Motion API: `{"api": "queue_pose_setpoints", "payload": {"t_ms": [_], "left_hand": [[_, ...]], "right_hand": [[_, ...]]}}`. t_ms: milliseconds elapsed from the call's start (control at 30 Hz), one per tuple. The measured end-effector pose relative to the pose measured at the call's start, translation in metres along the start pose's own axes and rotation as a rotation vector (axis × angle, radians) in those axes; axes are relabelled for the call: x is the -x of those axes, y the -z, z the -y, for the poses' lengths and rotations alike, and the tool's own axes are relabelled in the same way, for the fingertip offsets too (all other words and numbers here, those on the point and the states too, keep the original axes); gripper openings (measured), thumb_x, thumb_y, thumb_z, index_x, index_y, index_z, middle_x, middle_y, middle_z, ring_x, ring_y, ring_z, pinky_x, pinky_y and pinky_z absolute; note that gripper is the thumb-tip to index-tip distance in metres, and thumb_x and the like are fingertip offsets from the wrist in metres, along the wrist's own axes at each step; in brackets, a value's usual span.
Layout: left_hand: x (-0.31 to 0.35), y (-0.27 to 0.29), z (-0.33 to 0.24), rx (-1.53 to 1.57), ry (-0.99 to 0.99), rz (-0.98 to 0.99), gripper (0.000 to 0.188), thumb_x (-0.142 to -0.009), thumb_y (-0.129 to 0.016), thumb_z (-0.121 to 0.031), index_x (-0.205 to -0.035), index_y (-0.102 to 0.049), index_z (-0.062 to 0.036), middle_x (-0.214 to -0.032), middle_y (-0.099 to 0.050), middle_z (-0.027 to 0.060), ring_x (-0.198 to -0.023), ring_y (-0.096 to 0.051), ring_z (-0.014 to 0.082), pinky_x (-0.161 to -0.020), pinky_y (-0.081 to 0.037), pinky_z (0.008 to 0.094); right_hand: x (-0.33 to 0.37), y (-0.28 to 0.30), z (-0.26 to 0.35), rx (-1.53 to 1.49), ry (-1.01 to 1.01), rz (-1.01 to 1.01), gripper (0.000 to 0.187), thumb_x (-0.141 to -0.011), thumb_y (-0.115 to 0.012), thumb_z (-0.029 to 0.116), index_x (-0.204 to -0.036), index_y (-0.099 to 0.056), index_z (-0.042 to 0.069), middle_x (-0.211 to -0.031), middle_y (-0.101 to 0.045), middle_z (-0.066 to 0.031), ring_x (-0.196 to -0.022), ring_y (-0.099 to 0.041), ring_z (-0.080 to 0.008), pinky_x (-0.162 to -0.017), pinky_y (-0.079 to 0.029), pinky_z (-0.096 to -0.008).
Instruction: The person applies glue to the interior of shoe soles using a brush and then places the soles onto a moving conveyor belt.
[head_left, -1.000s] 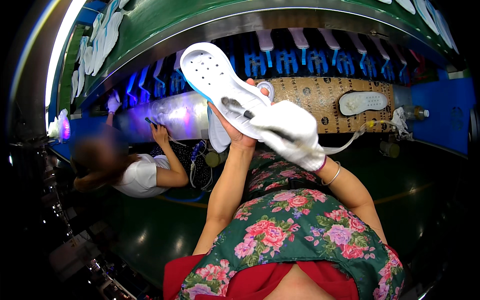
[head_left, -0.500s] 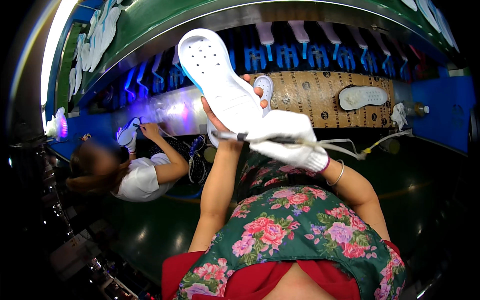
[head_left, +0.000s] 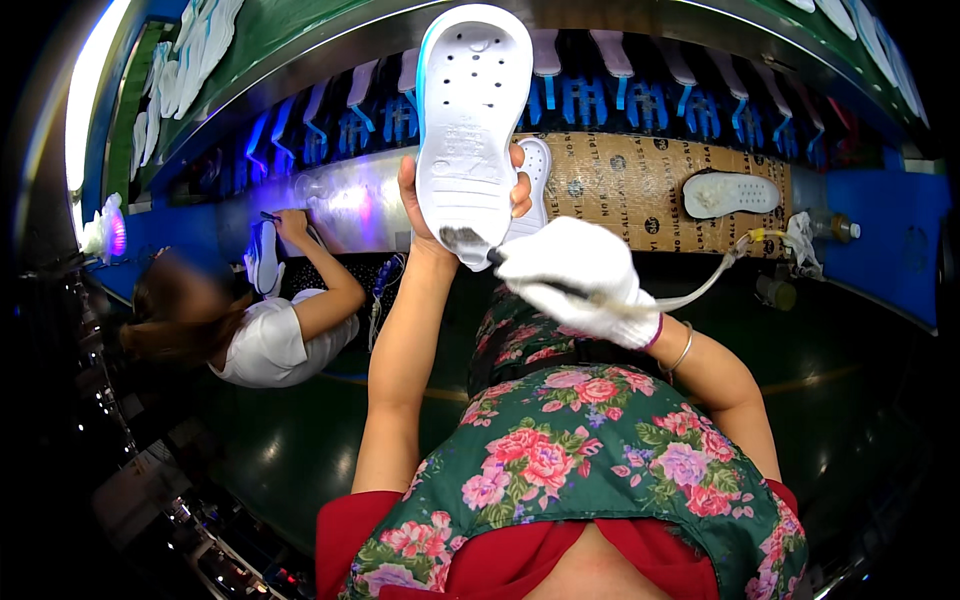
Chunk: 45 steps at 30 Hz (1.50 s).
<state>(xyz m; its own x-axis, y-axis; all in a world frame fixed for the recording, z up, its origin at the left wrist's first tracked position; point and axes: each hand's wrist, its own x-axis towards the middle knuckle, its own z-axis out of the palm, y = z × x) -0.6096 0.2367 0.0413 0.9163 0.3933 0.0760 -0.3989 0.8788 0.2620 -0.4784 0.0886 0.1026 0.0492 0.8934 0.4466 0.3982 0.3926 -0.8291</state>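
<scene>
My bare left hand (head_left: 437, 225) holds up a white shoe sole (head_left: 465, 150), fingers wrapped round both sides of it. Small holes dot the sole's rounded far end, and a blue strip runs along its left edge. In a white knitted glove, my right hand (head_left: 575, 275) is closed round a thin brush-like tool with a dark handle (head_left: 496, 256). The tool's tip meets the sole's near end, where a dark grey patch shows; whether that is bristles or a smear I cannot tell. A pale hose (head_left: 700, 292) trails right from the gloved hand.
Behind the held sole, another white sole (head_left: 537, 172) lies on a cardboard-covered bench (head_left: 620, 190). A third, whitish sole (head_left: 730, 195) rests farther right, near a bottle (head_left: 838, 222). Blue racks (head_left: 585, 105) line the back. At left a co-worker (head_left: 275, 335) handles a sole.
My left hand has raised the sole and moved it right and away, turning it more upright. The tool's tip has swung from beside my left wrist onto the sole's near end.
</scene>
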Motion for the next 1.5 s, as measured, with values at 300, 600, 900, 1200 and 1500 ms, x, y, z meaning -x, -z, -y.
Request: {"api": "queue_pose_setpoints", "payload": {"t_ms": [300,600,900,1200,1500], "left_hand": [[0.002,0.007,-0.006,0.057,0.132,0.011,0.098,-0.072,-0.058,-0.074,-0.137,-0.046,-0.0019,-0.118,-0.053,0.0282,-0.084,-0.056,0.0386,-0.066,-0.045,0.0432],[-0.002,0.004,-0.017,-0.031,0.227,0.017,0.093,-0.078,-0.051,-0.072,-0.134,-0.047,0.0021,-0.110,-0.055,0.0297,-0.083,-0.059,0.0382,-0.065,-0.047,0.0429],[-0.003,0.001,-0.022,0.133,0.184,0.057,0.092,-0.075,-0.058,-0.069,-0.137,-0.046,-0.0020,-0.120,-0.051,0.0285,-0.101,-0.055,0.0424,-0.071,-0.050,0.0455],[-0.012,0.011,-0.026,0.006,0.131,0.164,0.093,-0.074,-0.055,-0.072,-0.137,-0.047,-0.0041,-0.118,-0.052,0.0274,-0.086,-0.056,0.0381,-0.064,-0.046,0.0417],[-0.003,0.001,-0.024,0.020,0.064,-0.043,0.093,-0.082,-0.046,-0.073,-0.141,-0.041,-0.0013,-0.114,-0.054,0.0243,-0.085,-0.057,0.0335,-0.067,-0.045,0.0411]], "right_hand": [[-0.004,0.008,0.010,-0.117,-0.228,-0.063,0.020,-0.076,-0.076,0.005,-0.095,-0.073,0.007,-0.092,-0.072,-0.0090,-0.082,-0.069,-0.0246,-0.075,-0.054,-0.0330],[0.019,-0.012,0.009,0.127,0.129,0.126,0.033,-0.073,-0.075,0.006,-0.105,-0.071,0.012,-0.101,-0.071,-0.0082,-0.083,-0.068,-0.0255,-0.071,-0.054,-0.0343],[0.001,-0.010,0.015,0.038,-0.004,0.020,0.021,-0.075,-0.075,0.005,-0.096,-0.073,0.009,-0.097,-0.072,-0.0077,-0.079,-0.068,-0.0243,-0.070,-0.054,-0.0328],[-0.005,-0.014,0.013,-0.058,-0.157,0.011,0.018,-0.078,-0.075,0.004,-0.097,-0.074,0.006,-0.093,-0.072,-0.0095,-0.083,-0.069,-0.0220,-0.075,-0.054,-0.0321],[-0.002,-0.013,0.007,-0.394,-0.384,-0.041,0.020,-0.079,-0.075,0.003,-0.098,-0.073,0.001,-0.095,-0.072,-0.0113,-0.085,-0.068,-0.0178,-0.076,-0.054,-0.0289]]}}
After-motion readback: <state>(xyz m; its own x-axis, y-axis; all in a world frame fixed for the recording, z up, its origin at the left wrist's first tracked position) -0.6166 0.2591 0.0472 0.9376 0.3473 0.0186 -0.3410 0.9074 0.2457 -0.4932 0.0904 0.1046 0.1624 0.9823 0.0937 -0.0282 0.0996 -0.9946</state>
